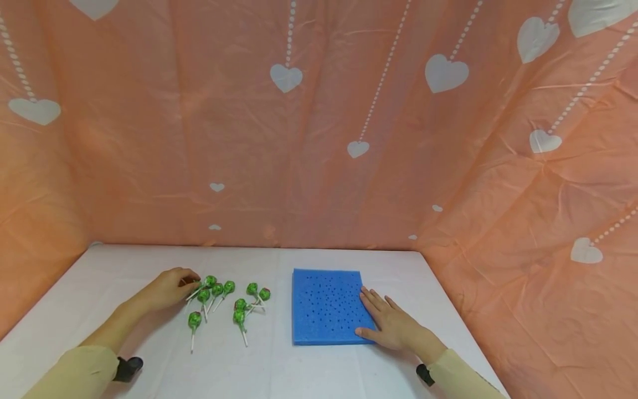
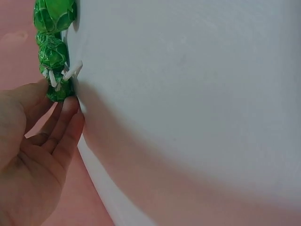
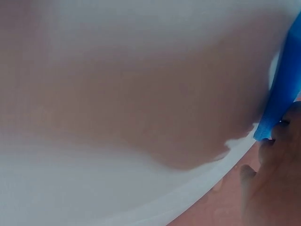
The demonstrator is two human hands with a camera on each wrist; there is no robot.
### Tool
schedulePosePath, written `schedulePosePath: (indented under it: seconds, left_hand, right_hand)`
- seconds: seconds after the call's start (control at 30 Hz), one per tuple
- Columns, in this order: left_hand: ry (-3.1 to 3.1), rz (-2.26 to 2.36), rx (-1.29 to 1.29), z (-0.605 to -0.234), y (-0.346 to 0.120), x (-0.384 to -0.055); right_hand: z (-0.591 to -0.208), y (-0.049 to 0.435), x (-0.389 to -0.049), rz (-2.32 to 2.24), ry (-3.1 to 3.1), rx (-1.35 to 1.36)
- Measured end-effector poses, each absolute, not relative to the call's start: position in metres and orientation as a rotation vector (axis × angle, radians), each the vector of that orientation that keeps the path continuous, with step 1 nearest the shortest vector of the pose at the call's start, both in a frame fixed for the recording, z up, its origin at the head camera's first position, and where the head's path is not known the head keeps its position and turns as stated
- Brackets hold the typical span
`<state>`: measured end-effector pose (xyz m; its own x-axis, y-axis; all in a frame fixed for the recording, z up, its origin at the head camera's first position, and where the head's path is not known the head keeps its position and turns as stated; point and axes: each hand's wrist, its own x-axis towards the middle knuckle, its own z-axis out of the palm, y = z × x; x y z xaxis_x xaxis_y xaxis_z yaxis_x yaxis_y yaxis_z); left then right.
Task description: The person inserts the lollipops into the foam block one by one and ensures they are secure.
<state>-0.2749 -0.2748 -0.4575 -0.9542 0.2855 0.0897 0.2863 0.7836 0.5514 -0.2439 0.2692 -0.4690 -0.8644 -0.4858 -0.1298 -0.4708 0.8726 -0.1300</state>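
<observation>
Several green-wrapped lollipops with white sticks lie on the left half of the table. My left hand (image 1: 171,288) is at the far-left end of the group, and its thumb and fingertips pinch a lollipop (image 1: 211,281). In the left wrist view, that green wrapper (image 2: 59,92) sits between the thumb and fingers, with more lollipop heads (image 2: 54,16) beyond it. My right hand (image 1: 391,324) rests with fingers spread on the right edge of a blue foam block (image 1: 326,305) dotted with small holes. In the right wrist view only the block's side (image 3: 282,89) and a few fingertips show.
Nearest the front is a single lollipop (image 1: 194,320), and another group (image 1: 240,310) lies between it and the foam block. The white table (image 1: 279,371) meets an orange curtain (image 1: 319,166) with white hearts at the back and sides.
</observation>
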Motion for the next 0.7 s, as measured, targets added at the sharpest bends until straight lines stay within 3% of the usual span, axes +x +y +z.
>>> schedulePosePath:
  seconds: [0.7]
  left_hand:
    - [-2.736,-0.992,-0.371,-0.4655,-0.2796,-0.2681]
  right_hand:
    - [-0.4699,0.2691,-0.2441,-0.125,2.891,-0.728]
